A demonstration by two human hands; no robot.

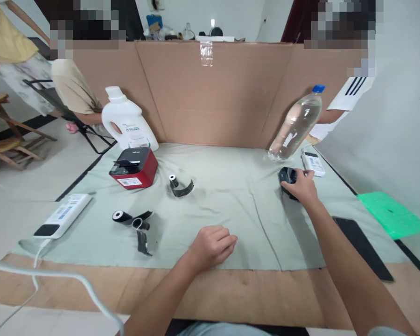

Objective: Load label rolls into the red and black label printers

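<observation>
My right hand (304, 187) grips a small black boxy device (287, 176) at the right of the green cloth, thumb on the near side and fingers over the top. Part of the device is hidden by the hand. Closed in a loose fist, my left hand (213, 246) rests near the cloth's front edge, with nothing showing in it. To its left lie black-and-white rolls with curling strips: one paper roll (120, 216), a black ring-shaped roll (140, 226), and a farther roll (173, 180). A red and black label printer (135, 169) stands behind them.
A cardboard panel (213, 93) closes off the back. Before it lean a white jug (128, 119) and a clear bottle (297, 123). White power strips (65, 214) lie at both sides. At right are a black slab (362, 247) and green sheet (392, 214). People sit beyond the panel.
</observation>
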